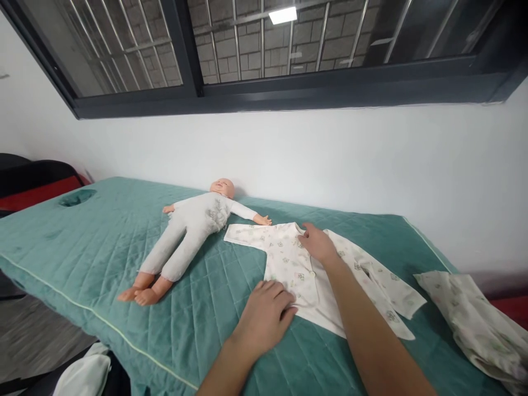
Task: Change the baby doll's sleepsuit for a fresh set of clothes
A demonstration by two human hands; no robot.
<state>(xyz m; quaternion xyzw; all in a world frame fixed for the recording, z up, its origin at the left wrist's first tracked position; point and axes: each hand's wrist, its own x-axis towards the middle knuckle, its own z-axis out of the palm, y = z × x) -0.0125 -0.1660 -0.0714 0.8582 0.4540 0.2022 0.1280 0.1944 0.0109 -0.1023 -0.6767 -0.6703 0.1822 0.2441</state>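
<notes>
A white baby shirt [289, 267] with small printed figures and front buttons lies spread on a green quilted cover. At its neckline my right hand [318, 245] has thumb and forefinger closed on the front edge near the collar. My left hand [266, 311] rests palm down over the shirt's lower left corner, its fingers slightly bent and the thumb apart from them. My right forearm hides part of the shirt's front. Left of the shirt, a baby doll [193, 214] in white clothing lies on its back, one hand close to the shirt's sleeve.
The green quilted cover [103, 242] has a hole toward its far left end. Crumpled patterned cloth [474, 313] lies at the right. Behind stand a white wall [330, 159] and a dark-framed window [289, 93]. Pale cloth [84, 371] lies below the near edge at left.
</notes>
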